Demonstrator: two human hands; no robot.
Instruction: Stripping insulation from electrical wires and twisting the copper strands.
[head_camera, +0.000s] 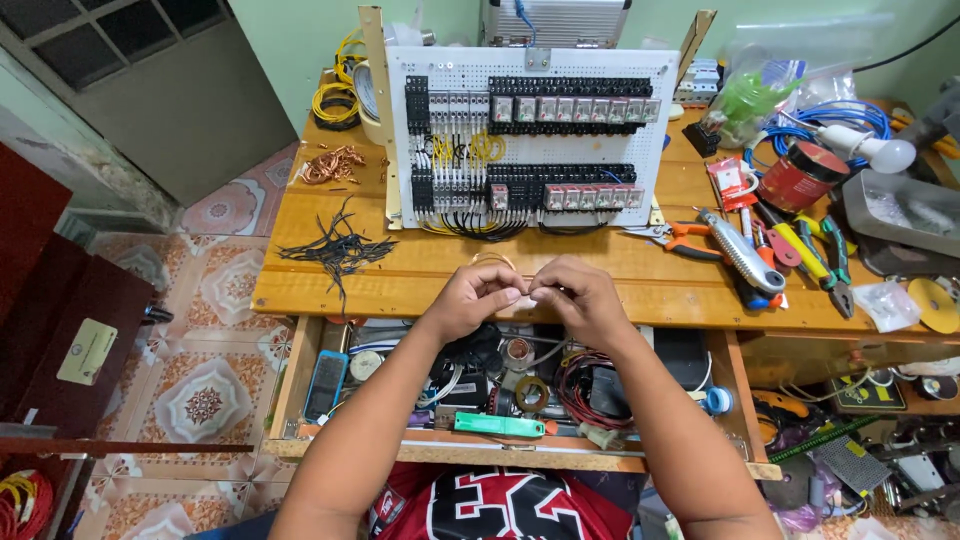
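Nearest me lay an open drawer (400, 440) of clutter; above it my left hand (472, 296) and right hand (575, 293) met, fingertips pinching a thin wire loop (494, 260) over the wooden bench (420, 275). Beyond stood the white relay panel (530, 135).

Both hands, left hand (470, 298) and right hand (578, 296), meet at counter (420, 275) front edge, fingers (510, 296) pinching a thin wire loop (494, 259); relay panel (530, 135) stands behind.
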